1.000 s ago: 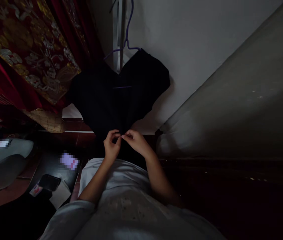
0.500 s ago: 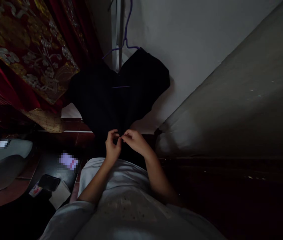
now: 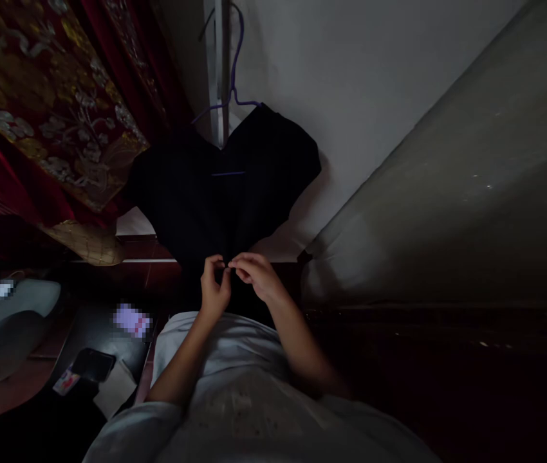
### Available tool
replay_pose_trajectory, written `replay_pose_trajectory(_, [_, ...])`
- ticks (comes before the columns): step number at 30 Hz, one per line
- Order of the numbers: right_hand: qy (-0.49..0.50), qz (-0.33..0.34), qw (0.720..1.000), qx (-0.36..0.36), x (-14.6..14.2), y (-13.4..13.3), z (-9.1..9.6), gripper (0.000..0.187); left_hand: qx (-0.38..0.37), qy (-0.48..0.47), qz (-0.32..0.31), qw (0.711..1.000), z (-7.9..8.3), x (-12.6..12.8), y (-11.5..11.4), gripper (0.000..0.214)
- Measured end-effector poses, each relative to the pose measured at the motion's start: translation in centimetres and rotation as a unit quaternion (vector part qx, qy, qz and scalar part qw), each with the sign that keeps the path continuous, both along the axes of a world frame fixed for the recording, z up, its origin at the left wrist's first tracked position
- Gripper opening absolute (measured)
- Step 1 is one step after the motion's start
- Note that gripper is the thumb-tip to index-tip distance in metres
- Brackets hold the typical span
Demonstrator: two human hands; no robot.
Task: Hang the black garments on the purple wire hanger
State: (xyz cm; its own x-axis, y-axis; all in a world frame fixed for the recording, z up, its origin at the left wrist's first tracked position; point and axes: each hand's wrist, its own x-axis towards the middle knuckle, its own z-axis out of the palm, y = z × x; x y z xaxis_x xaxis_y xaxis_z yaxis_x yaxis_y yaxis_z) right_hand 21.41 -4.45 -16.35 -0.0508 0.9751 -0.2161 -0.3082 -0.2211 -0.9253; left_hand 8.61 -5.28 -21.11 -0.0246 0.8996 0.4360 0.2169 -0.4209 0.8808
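A black garment [image 3: 273, 164] hangs by its shoulders from a purple hanger [image 3: 233, 96] in front of me. Both my hands meet at the lower part of its front opening. My left hand [image 3: 213, 286] pinches the dark cloth between thumb and fingers. Right beside it, my right hand [image 3: 257, 273] is closed in a pinch at the same edge, fingertips nearly touching the left ones. Whether a button or other fastener lies between the fingers is too small and dark to tell.
Red cloth with gold and silver embroidery [image 3: 61, 109] hangs at the left. Below it, a dark surface holds a black phone [image 3: 94, 365], a small card [image 3: 66, 381] and a pale paper [image 3: 115, 389]. A large greyish covered shape [image 3: 447, 225] slopes along the right.
The view has shifted slightly, so the garment sits a little lower and further left. My right hand's fingers have turned a little at the garment's edge; both hands stay together there.
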Motion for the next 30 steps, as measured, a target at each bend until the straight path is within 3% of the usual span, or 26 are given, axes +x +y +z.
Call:
replay_pose_trajectory(5, [0.053,-0.07,0.994,0.061,0.2,3.1,3.2,0.017,0.0,0.013,-0.002,1.0,-0.7,-0.4,0.8,0.02])
replay_pose_trajectory(9, [0.062,-0.116,0.981,0.144,1.0,7.9,8.5,0.013,-0.017,0.043,0.001,0.999,-2.2,-1.2,2.0,0.021])
replay_pose_trajectory(13, [0.051,-0.141,0.972,0.179,1.9,11.7,13.4,0.022,-0.029,0.065,-0.001,0.997,-3.4,-1.7,3.2,0.024])
replay_pose_trajectory(17, [0.014,-0.117,0.965,0.233,2.1,12.4,15.4,0.023,-0.014,0.078,-0.023,0.997,-2.6,-1.6,3.9,0.023])
replay_pose_trajectory(20, [-0.002,-0.12,0.96,0.253,2.0,11.6,15.6,0.021,0.043,0.085,-0.046,0.994,1.0,-1.3,5.0,0.022])
replay_pose_trajectory(25, [-0.011,-0.142,0.953,0.266,2.0,10.2,15.9,0.023,0.216,0.064,-0.048,0.973,11.5,-0.1,8.6,0.035])
replay_pose_trajectory(27, [-0.016,-0.142,0.952,0.269,1.9,9.8,15.9,0.022,0.223,0.059,-0.063,0.971,15.1,0.5,10.1,0.042])
replay_pose_trajectory(30, [-0.022,-0.142,0.951,0.275,1.7,9.3,15.9,0.02,0.207,0.087,-0.089,0.97,18.3,1.4,11.6,0.046])
